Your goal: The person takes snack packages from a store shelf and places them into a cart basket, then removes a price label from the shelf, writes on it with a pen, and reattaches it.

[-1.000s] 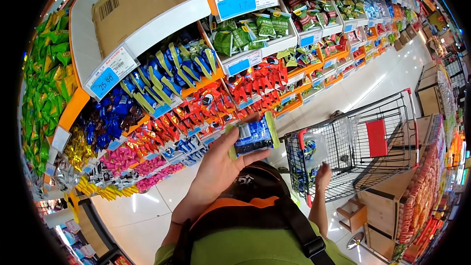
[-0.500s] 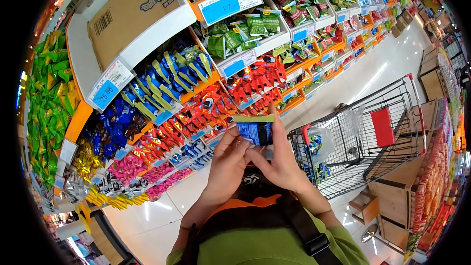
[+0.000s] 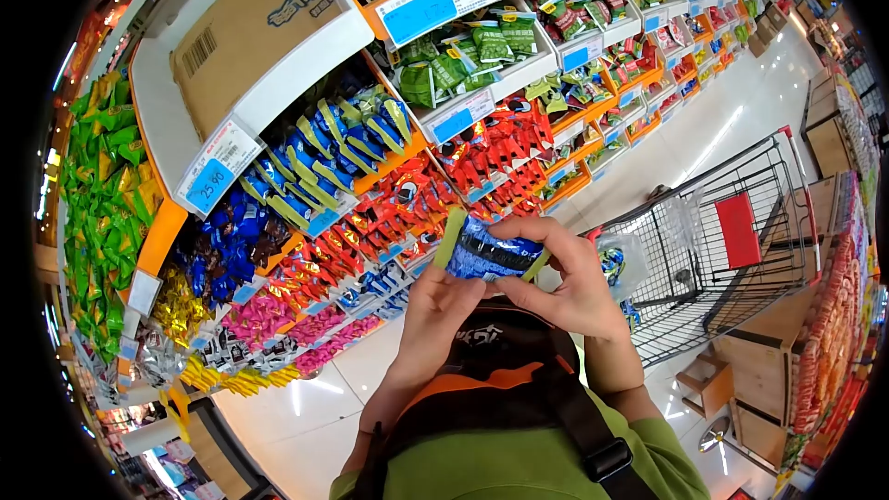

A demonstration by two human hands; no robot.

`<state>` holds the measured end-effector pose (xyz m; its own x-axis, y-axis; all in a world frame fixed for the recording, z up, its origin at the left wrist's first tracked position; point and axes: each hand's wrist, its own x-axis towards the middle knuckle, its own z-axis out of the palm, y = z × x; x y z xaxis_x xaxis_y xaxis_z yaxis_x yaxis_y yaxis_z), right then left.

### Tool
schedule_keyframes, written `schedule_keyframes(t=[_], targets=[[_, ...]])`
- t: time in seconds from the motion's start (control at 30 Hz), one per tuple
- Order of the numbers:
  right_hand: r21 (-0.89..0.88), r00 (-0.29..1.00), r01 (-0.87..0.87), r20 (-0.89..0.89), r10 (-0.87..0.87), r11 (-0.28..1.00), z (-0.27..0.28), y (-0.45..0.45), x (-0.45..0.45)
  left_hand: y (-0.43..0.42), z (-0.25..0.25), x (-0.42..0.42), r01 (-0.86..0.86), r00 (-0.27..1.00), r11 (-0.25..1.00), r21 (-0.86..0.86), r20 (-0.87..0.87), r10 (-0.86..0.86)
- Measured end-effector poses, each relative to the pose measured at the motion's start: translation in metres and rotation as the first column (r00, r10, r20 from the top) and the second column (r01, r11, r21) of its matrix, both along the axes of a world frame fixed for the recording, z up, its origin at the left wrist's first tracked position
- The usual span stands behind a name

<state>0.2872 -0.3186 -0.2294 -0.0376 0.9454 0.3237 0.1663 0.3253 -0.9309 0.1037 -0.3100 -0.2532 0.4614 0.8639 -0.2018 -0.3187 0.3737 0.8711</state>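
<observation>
A small blue snack packet with pale green ends is held out in front of my chest, its printed side facing up. My left hand grips its lower left edge, thumb along the bottom. My right hand pinches its right end, with the fingers curled over the top edge. Behind the packet, red-wrapped snacks fill a shelf bin. Similar blue packets with pale green ends stand in a row in the bin up and to the left.
A wire shopping cart with a red panel stands at the right, a plastic bag of packets inside it. A cardboard box lies in the upper shelf tray. Green snack packets hang at far left. Wooden crates line the right side.
The packet has turned from nearly upright to lying sideways, showing more of its printed face. My right hand's fingers have curled over it. The view has shifted slightly.
</observation>
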Motion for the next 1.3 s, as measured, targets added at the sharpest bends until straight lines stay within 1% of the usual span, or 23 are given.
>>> schedule_keyframes(t=[0.1,0.2,0.4,0.6,0.7,0.8,0.9,1.0,1.03,1.07,1.1,1.13,1.17,1.2,1.23,1.27,1.3], targets=[[-0.031,0.999,-0.033,-0.032,0.032,0.999,0.002,-0.001,0.003,0.001,0.004,0.004,0.003,1.000,0.999,0.040,0.007,-0.004],[-0.049,0.997,-0.055,-0.050,0.052,0.997,0.001,-0.001,0.007,0.001,0.006,0.006,0.000,1.000,0.999,0.043,-0.015,0.000],[-0.040,0.995,-0.072,-0.066,0.070,0.997,0.001,-0.002,0.011,0.002,0.004,0.010,0.004,1.000,0.998,0.069,0.009,-0.005],[-0.072,0.994,-0.079,-0.074,0.074,0.994,0.002,-0.002,0.012,0.002,0.004,0.012,0.004,1.000,0.998,0.068,0.004,-0.004],[-0.020,0.995,-0.069,-0.068,0.068,0.997,0.001,-0.001,0.012,0.002,0.005,0.013,0.002,1.000,0.998,0.066,-0.001,-0.002],[-0.039,0.996,-0.066,-0.064,0.063,0.997,-0.002,-0.002,0.013,0.003,0.005,0.014,0.013,1.000,0.996,0.083,0.007,-0.013],[-0.045,0.997,-0.024,-0.070,0.021,0.999,-0.008,-0.006,0.015,0.004,0.003,0.017,0.024,0.999,0.994,0.108,-0.050,-0.019],[-0.080,0.993,-0.031,-0.112,0.022,0.996,-0.013,-0.011,0.018,0.011,0.003,0.013,0.115,0.974,0.969,0.221,-0.218,-0.066],[-0.100,0.991,-0.026,-0.133,0.013,0.995,-0.010,-0.013,0.019,0.016,0.014,0.011,0.142,0.932,0.968,0.206,-0.357,-0.061],[-0.103,0.989,-0.006,-0.148,-0.009,0.995,-0.012,-0.015,0.019,0.023,0.017,0.007,0.180,0.889,0.911,0.370,-0.458,0.010],[-0.107,0.986,0.013,-0.164,-0.030,0.994,-0.016,-0.017,0.019,0.032,0.020,0.002,0.235,0.836,0.824,0.516,-0.539,0.099],[-0.111,0.982,0.032,-0.180,-0.052,0.993,-0.018,-0.018,0.018,0.041,0.023,-0.003,0.304,0.777,0.710,0.636,-0.596,0.202],[-0.105,0.961,0.099,-0.247,-0.123,0.989,-0.015,-0.018,0.013,0.054,0.024,-0.008,0.282,0.744,0.647,0.708,-0.587,0.319],[-0.082,0.964,0.152,-0.209,-0.166,0.985,-0.018,-0.019,0.013,0.062,0.031,-0.013,0.231,0.681,0.607,0.760,-0.572,0.458],[-0.060,0.962,0.207,-0.172,-0.214,0.977,-0.023,-0.020,0.014,0.071,0.036,-0.017,0.159,0.641,0.551,0.819,-0.510,0.574],[-0.039,0.955,0.263,-0.133,-0.266,0.964,-0.029,-0.021,0.014,0.084,0.036,-0.025,0.177,0.538,0.427,0.887,-0.450,0.713],[0.136,0.939,0.334,-0.130,-0.318,0.933,-0.036,-0.017,0.014,0.097,0.037,-0.031,0.218,0.448,0.335,0.916,-0.399,0.800]])
